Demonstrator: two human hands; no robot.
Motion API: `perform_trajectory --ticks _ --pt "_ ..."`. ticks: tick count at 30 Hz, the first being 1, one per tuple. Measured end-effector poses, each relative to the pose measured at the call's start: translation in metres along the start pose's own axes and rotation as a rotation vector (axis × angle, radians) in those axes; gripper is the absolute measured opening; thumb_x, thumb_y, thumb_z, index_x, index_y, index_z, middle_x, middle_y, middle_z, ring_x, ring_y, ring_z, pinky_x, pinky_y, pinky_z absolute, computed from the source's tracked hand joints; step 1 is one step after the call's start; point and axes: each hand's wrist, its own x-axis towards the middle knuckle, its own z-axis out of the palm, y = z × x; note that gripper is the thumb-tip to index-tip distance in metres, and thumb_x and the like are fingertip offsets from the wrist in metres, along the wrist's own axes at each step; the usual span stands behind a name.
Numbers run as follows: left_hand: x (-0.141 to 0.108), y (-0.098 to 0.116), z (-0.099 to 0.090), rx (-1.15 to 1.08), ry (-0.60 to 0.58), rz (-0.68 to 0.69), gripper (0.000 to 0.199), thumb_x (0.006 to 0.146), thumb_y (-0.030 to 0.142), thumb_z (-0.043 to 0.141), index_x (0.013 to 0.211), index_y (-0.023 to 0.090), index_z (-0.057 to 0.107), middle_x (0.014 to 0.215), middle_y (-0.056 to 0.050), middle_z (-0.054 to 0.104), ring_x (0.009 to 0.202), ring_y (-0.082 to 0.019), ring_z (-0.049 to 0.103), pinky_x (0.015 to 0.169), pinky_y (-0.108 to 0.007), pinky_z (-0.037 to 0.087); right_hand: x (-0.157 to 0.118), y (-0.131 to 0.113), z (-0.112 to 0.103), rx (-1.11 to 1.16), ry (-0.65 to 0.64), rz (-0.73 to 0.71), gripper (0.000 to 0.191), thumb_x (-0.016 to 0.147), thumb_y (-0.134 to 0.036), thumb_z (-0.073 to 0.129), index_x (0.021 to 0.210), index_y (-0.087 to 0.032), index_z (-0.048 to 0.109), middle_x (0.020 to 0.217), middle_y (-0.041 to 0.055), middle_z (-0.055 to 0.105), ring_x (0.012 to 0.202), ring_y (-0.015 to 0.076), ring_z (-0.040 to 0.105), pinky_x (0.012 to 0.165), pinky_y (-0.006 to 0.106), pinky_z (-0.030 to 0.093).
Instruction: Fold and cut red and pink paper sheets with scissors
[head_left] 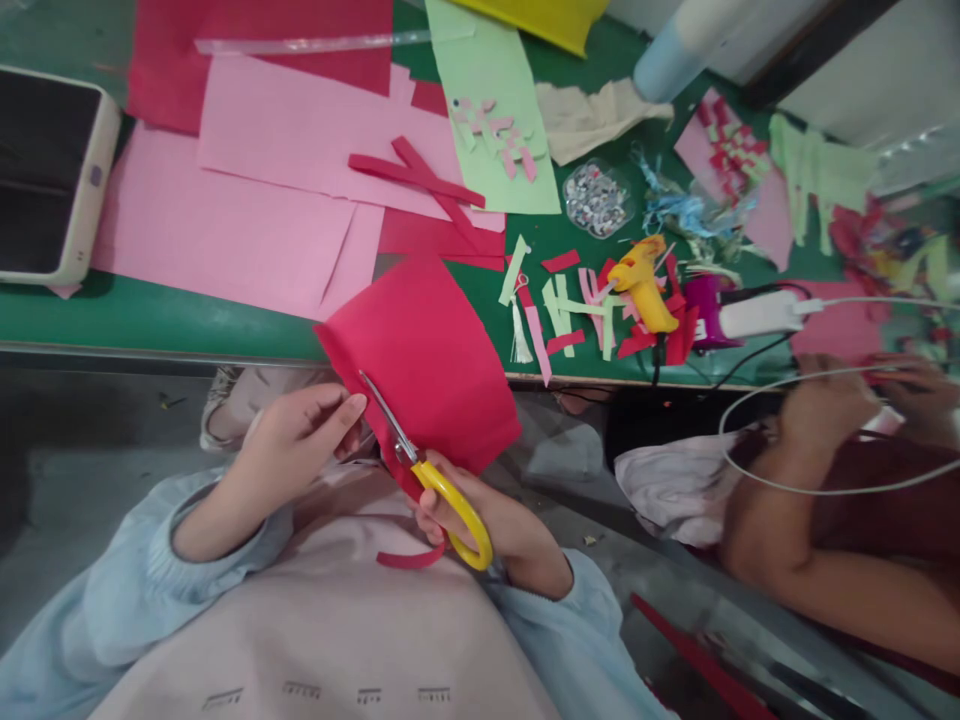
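Red sheet (431, 350), held across the near edge of the green tabletop (225, 325), lay above and between the two hands, its upper part over the surface and its lower part over the lap. The left hand (307, 430) was nearly closed, its thumb and fingers bent together at the left margin of the sheet, just beside the tip of the scissors (409, 450). The right hand (457, 500) was curled around the yellow handles, below the sheet's lower margin; the blades ran up and left along the sheet, almost together. A narrow red strip (411, 558) hung at the right hand's fingers.

Pink sheets (232, 225) covered the left part of the surface, with a phone (49, 175) at far left. Two crossed red strips (420, 180) rested on the pink paper. Right of the held sheet, near the front edge, cut strips (562, 310) lay around a yellow glue gun (646, 285); a clear container (598, 198) of small pieces stood behind them. A co-worker's hands (829, 405) were at the near edge, far right.
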Motion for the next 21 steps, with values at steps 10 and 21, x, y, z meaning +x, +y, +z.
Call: perform_trajectory --ticks 10,21 --pt "0.001 0.003 0.0 0.022 -0.017 0.006 0.045 0.09 0.051 0.044 0.058 0.021 0.053 0.051 0.003 0.056 0.049 -0.011 0.051 0.051 -0.023 0.039 -0.002 0.008 -0.001 -0.078 -0.046 -0.127 0.048 0.077 -0.059 0.074 0.09 -0.025 0.042 0.07 -0.0068 0.043 0.054 0.0083 0.037 0.053 0.025 0.028" --pt "-0.002 0.008 -0.001 0.009 -0.022 0.017 0.042 0.09 0.045 0.046 0.057 0.02 0.054 0.049 0.003 0.054 0.046 -0.01 0.049 0.047 -0.022 0.037 0.001 0.008 -0.01 0.092 -0.095 -0.039 0.051 0.073 -0.067 0.072 0.093 -0.025 0.049 0.067 -0.0058 0.048 0.054 0.0098 0.041 0.055 0.026 0.03"
